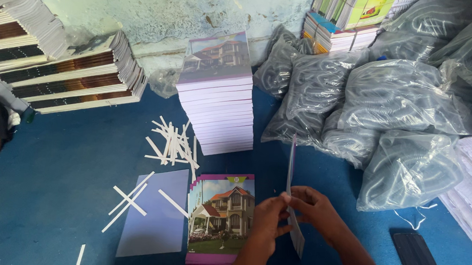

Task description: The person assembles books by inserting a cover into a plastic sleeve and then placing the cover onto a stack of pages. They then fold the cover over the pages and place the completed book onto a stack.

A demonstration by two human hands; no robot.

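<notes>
Both hands meet at the lower centre of the frame, pinching a thin sheet of printed card (291,207) that stands on edge, seen almost side-on. Fingers of the left hand (268,216) curl and press on its near edge; those of the right hand (313,208) close on it from the other side, thumb and fingertips pinched together. The card looks light and flexible, likely to bend or crease if gripped hard, so its edges are the safest hold. Just left of the hands lies a low pile of purple-bordered notebooks with a house picture on the cover (220,221), beside a plain lilac sheet (154,215). White paper strips (172,145) scatter over the blue floor (52,192). A taller stack of the same notebooks (216,93) stands at upper centre, clear bags of dark coils (401,110) at the right.
</notes>
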